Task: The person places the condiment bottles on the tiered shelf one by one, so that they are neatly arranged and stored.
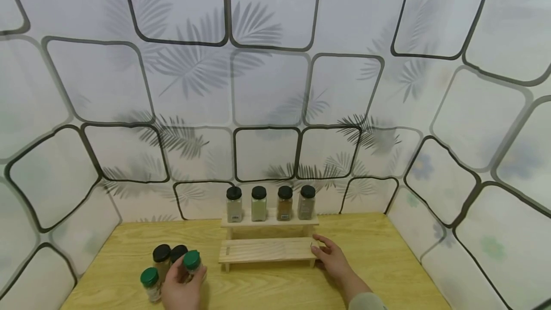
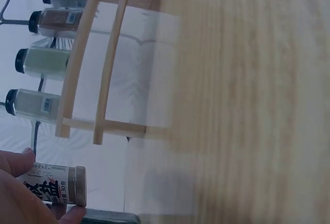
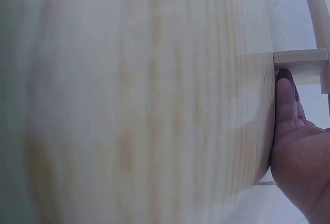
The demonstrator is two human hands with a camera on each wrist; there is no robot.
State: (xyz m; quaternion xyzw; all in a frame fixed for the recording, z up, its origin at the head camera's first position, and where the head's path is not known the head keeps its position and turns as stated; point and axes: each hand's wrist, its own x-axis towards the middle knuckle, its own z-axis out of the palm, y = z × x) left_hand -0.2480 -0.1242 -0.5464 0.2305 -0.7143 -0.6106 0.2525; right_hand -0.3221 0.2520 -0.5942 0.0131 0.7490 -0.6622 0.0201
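Left hand (image 1: 181,288) grips a green-capped jar (image 1: 192,260) left of the rack (image 1: 267,251); right hand (image 1: 335,263) touches the rack's right end, gripping or not, can't tell.

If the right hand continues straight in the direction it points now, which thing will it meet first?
Most likely the lower wooden shelf: the right hand is at its right end and seems to touch it, though the exact contact is hard to judge.
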